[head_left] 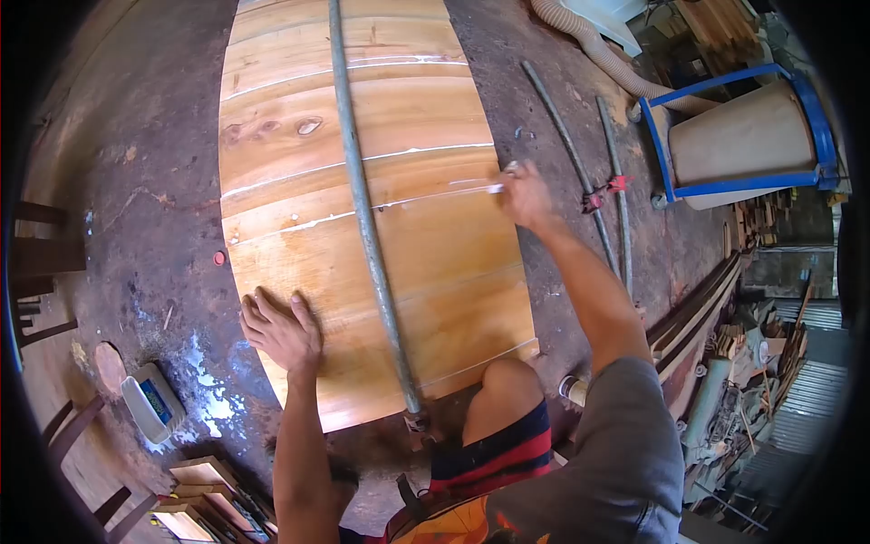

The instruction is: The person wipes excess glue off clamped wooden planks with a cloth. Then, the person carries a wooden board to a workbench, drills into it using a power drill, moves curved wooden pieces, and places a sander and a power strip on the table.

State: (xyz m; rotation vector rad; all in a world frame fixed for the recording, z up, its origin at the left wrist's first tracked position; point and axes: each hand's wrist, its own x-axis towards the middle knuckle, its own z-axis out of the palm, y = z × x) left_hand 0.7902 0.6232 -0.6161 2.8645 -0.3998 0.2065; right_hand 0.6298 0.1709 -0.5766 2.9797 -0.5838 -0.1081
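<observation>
A wide wooden panel (pixel 444 258) of several joined boards lies before me, with white glue lines (pixel 426 193) along some of its seams. Lengthwise over it runs a grey pipe clamp (pixel 367 227). My left hand (pixel 285 331) rests flat on the panel's near left part, fingers spread. At the right edge my right hand (pixel 526 195) is closed, slightly blurred by motion. A small white tip shows beside its fingers, at the end of a glue line. What the hand holds is mostly hidden, and I cannot make out its kind.
Two pipe clamps (pixel 580 177) with red fittings lie right of the panel. Beyond them stands a blue-framed bin (pixel 739 140) near a ribbed hose (pixel 594 45). At left are a white tub (pixel 152 403), a red cap (pixel 219 258) and wood pieces (pixel 213 499).
</observation>
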